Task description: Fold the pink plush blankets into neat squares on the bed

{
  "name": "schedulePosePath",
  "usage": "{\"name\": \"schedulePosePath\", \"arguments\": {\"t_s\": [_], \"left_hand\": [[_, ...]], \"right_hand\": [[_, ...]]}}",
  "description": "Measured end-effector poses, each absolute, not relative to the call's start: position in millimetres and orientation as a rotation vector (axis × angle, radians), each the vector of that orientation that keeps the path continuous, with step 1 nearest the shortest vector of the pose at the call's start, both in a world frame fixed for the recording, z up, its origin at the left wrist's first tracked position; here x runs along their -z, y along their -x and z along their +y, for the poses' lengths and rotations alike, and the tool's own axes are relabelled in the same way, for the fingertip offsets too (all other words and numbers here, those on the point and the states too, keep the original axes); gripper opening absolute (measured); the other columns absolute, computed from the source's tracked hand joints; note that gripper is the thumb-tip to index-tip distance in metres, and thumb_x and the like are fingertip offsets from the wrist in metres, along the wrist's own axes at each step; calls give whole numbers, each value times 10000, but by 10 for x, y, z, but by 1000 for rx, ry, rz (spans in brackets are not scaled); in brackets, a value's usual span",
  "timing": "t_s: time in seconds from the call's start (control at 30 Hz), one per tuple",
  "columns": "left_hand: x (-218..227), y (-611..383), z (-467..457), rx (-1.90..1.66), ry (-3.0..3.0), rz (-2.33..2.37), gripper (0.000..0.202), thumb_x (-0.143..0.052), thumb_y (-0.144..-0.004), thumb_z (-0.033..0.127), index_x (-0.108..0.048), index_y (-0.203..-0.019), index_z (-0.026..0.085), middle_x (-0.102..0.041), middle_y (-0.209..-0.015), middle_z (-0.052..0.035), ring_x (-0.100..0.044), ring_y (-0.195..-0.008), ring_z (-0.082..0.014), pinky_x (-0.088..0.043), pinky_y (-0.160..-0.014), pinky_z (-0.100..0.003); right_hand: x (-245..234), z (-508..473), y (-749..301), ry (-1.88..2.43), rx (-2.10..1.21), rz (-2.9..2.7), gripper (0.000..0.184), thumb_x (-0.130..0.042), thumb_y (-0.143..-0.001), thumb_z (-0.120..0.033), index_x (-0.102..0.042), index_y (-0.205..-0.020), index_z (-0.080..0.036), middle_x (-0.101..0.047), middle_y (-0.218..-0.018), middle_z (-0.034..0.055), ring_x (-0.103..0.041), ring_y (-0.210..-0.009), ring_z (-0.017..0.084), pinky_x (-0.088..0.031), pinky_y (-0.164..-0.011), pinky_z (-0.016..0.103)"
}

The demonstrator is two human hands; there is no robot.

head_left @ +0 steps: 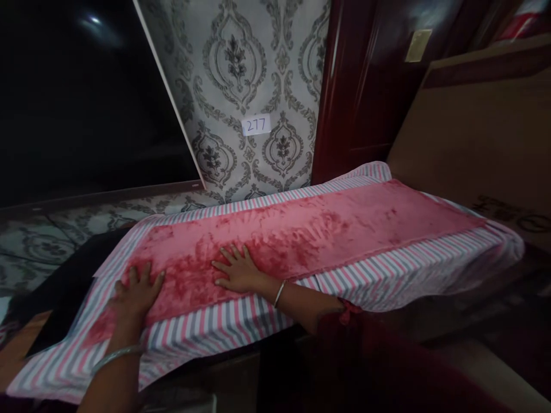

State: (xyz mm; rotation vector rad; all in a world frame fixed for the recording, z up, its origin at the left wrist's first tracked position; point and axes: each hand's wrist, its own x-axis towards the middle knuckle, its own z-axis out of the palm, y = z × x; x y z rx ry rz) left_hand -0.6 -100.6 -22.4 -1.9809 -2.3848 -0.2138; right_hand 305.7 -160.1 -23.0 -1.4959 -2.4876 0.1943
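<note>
A long pink plush cloth (361,215) lies spread over a striped sheet (387,265) in white, pink and grey. Darker red smudged patches mark its pile, mostly near the middle and left. My left hand (135,292) rests near the cloth's left end, palm down with the fingers apart. Farther right, my right hand (239,271) lies flat on the cloth, its fingers spread. Neither hand grips anything. A bangle circles each wrist.
A large dark television screen (94,103) stands at the back left. Behind the cloth is patterned wallpaper (239,63) with a paper label (256,124) reading 277. To the right are a dark red door (365,74) and a big cardboard box (482,132).
</note>
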Motion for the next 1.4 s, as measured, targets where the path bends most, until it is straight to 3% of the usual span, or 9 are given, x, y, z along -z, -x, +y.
{"name": "schedulePosePath", "arguments": {"t_s": [0.1, 0.17, 0.27, 0.4, 0.9, 1.0, 1.13, 1.3, 1.4], "left_hand": [[136, -101, -1069, 304, 1904, -2508, 822, -186, -923, 681, -251, -1607, 230, -160, -1689, -144, -200, -1479, -519, -256, -1105, -766], [104, -145, -1090, 336, 1911, -2517, 814, -216, -922, 677, -265, -1603, 234, -167, -1690, -134, -183, -1484, -517, -233, -1109, -778], [95, -158, -1097, 360, 1920, -2519, 807, -258, -918, 674, -271, -1601, 244, -167, -1692, -124, -168, -1491, -513, -215, -1117, -777], [104, -158, -1114, 347, 1911, -2536, 802, -250, -926, 664, -249, -1606, 240, -146, -1696, -127, -163, -1498, -502, -208, -1130, -758], [43, -189, -1127, 280, 1833, -2565, 760, -225, -957, 633, -344, -1570, 200, -167, -1665, -232, -269, -1468, -506, -307, -1089, -721], [-26, -120, -1156, 311, 1775, -2600, 693, -233, -983, 552, -393, -1537, 167, -328, -1601, -243, -410, -1415, -436, -410, -1069, -599], [-79, 109, -1172, 318, 1652, -2638, 544, -317, -974, 388, -613, -1298, 67, -635, -1288, -257, -600, -1238, -344, -490, -977, -420], [-141, 388, -1123, 269, 1652, -2700, 477, -406, -952, 408, -708, -1071, 59, -719, -1090, -248, -693, -1048, -309, -514, -789, -343], [-126, 451, -1084, 244, 1676, -2724, 448, -464, -937, 424, -718, -1039, 68, -731, -1053, -241, -697, -1037, -313, -509, -787, -340]], "right_hand": [[151, -1591, -3204, 1489, -248, -2469, 616, -409, -1001, -611, -333, -1573, -397, -227, -1665, -45, -178, -1544, 263, -193, -1233, 487], [117, -1628, -3406, 1527, -246, -2398, 604, -408, -1017, -557, -326, -1583, -363, -285, -1653, -16, -233, -1530, 238, -217, -1227, 450], [92, -1746, -3859, 1609, -192, -2299, 572, -369, -1043, -469, -368, -1574, -256, -315, -1643, 73, -245, -1523, 252, -198, -1224, 486], [129, -1890, -4569, 1894, -99, -2151, 591, -395, -1030, -444, -363, -1581, -233, -272, -1654, 117, -218, -1529, 302, -204, -1211, 523], [622, -2054, -5206, 2215, 48, -2064, 628, -303, -1029, -565, -258, -1611, -334, -184, -1684, 71, -173, -1538, 342, -198, -1185, 636], [700, -2050, -5243, 2185, 88, -2069, 633, -279, -1023, -569, -269, -1609, -331, -213, -1677, 75, -202, -1526, 362, -222, -1168, 662], [858, -2022, -5297, 2123, 154, -2066, 638, -250, -1009, -580, -328, -1590, -330, -275, -1657, 82, -251, -1508, 378, -253, -1144, 688], [948, -2016, -5355, 2054, 212, -2076, 653, -232, -993, -607, -371, -1570, -335, -306, -1646, 82, -279, -1494, 388, -289, -1122, 699], [957, -2034, -5385, 2043, 216, -2082, 649, -223, -993, -597, -374, -1567, -335, -320, -1640, 83, -292, -1489, 383, -310, -1113, 694]]}}
